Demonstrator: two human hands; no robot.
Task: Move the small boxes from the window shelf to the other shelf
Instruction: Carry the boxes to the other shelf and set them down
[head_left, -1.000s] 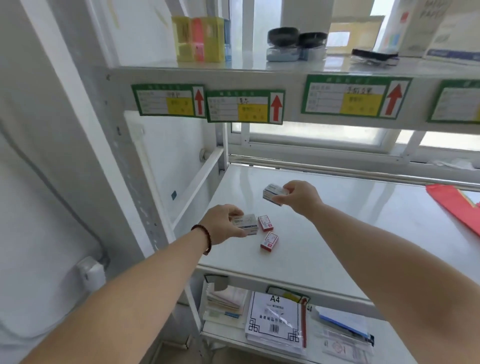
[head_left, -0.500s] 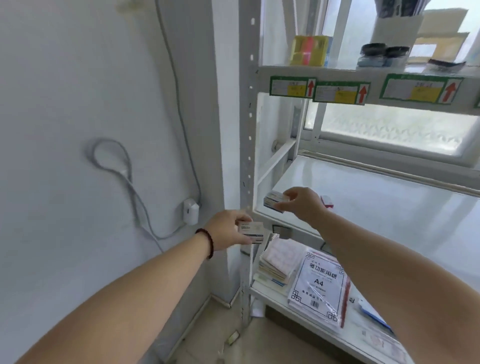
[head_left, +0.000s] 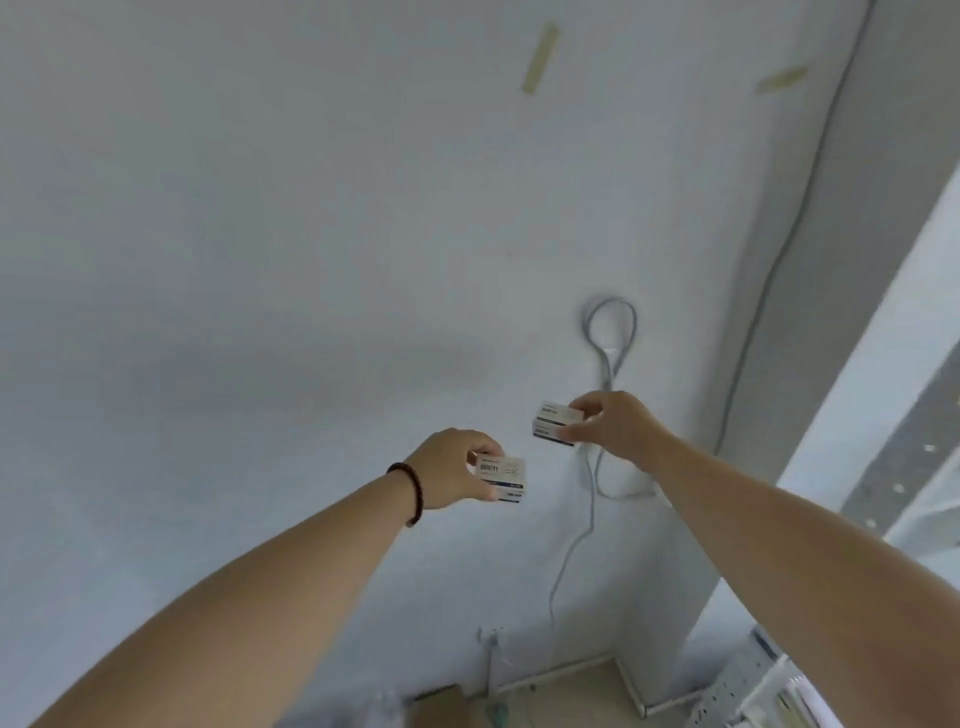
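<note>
White cardboard with dark print is pinched in both hands: the left hand (head_left: 451, 470) grips one small box (head_left: 503, 478) between thumb and fingers, and the right hand (head_left: 613, 423) clamps a second small box (head_left: 557, 423). Both boxes hang in the air before the grey wall (head_left: 260, 234), the right one just below the looped cable (head_left: 609, 332), the left one lower and further left. A dark bead bracelet (head_left: 410, 491) circles the left wrist.

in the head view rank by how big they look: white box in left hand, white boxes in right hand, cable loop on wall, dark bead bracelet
1. Grey cable loop on the white wall
2. and 3. White box in left hand and white boxes in right hand: alike, unranked
4. Dark bead bracelet
</note>
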